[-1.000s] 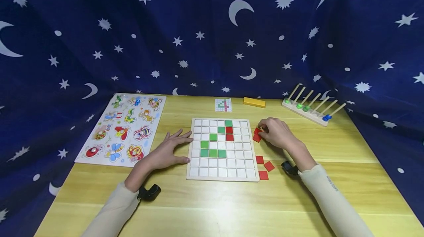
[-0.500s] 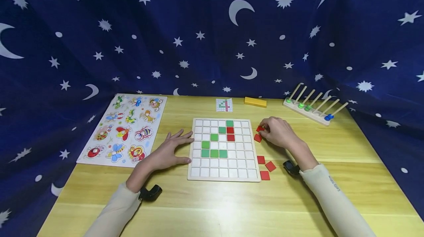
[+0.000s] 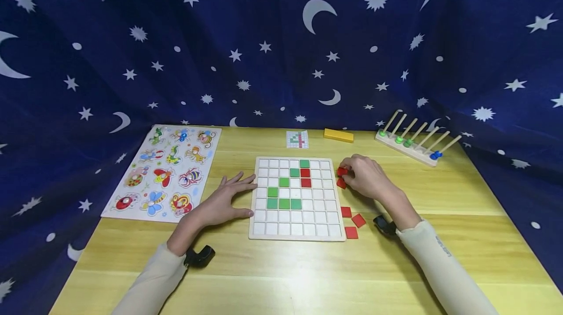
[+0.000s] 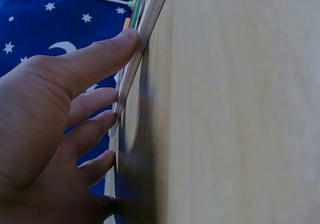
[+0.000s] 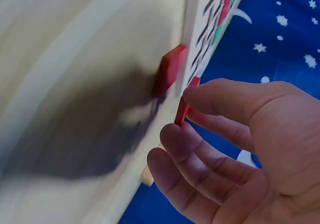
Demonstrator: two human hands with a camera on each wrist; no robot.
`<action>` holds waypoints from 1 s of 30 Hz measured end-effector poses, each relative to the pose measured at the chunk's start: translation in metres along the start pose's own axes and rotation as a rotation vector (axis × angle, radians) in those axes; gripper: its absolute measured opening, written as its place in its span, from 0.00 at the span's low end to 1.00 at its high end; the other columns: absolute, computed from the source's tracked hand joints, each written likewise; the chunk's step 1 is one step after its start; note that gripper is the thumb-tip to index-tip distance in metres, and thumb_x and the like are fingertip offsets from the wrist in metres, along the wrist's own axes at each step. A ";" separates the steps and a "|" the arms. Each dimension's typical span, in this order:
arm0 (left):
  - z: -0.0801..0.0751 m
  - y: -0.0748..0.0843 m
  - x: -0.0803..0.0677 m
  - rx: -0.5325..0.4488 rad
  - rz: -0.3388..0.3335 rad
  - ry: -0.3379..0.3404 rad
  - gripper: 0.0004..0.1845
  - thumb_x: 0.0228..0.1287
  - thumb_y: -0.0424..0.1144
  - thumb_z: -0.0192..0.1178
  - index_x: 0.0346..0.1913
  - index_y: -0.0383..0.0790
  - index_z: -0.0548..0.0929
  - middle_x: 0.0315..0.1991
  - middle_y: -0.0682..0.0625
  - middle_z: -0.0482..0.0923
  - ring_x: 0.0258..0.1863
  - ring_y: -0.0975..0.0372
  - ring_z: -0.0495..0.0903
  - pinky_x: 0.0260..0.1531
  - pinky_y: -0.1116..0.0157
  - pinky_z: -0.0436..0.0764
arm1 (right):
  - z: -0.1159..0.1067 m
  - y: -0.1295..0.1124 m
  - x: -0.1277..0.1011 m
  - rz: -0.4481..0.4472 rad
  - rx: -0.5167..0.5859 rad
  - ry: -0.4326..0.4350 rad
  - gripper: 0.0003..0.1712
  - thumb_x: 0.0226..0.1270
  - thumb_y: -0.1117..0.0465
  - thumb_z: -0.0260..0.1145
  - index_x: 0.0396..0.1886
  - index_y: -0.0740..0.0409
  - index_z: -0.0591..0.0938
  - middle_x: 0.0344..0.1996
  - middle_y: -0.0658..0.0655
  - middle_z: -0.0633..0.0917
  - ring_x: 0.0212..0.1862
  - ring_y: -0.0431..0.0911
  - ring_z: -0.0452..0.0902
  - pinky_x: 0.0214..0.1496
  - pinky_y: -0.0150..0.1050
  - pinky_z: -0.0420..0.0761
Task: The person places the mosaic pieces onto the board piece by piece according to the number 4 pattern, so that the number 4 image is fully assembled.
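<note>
Since half a second ago the right hand has drawn slightly toward the board, its thumb and fingers pinching a red tile just off the board's right edge, apparently lifted clear of the table, so it seems about ready to place. The left hand stays flat, fingers spread, against the board's left edge. The grid holds five green tiles and two red; three spare reds lie beside it.

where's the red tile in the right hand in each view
Head: red tile right of centre, at the right hand's fingertips beside the grid board.
Left wrist: not identifiable.
Right wrist: centre, pinched between thumb and fingers.
Shared landmark: the grid board's edge.
</note>
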State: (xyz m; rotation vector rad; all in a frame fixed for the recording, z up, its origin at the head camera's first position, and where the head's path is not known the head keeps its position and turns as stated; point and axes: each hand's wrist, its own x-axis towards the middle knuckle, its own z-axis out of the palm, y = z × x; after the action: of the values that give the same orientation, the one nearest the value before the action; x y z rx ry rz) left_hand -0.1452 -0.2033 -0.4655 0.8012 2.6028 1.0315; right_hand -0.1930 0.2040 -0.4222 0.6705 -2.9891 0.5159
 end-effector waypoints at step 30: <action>-0.001 -0.003 0.001 -0.006 0.010 0.010 0.38 0.58 0.47 0.74 0.71 0.43 0.73 0.77 0.50 0.57 0.78 0.47 0.45 0.71 0.39 0.30 | 0.030 -0.076 -0.006 -0.206 -0.021 -0.056 0.12 0.61 0.68 0.70 0.46 0.59 0.87 0.35 0.52 0.80 0.23 0.42 0.68 0.25 0.35 0.74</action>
State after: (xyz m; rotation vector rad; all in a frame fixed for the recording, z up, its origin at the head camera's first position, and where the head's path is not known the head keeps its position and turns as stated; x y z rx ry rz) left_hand -0.1479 -0.2049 -0.4665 0.8105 2.6052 1.0487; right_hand -0.1546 0.1323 -0.4277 0.9925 -2.9240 0.4593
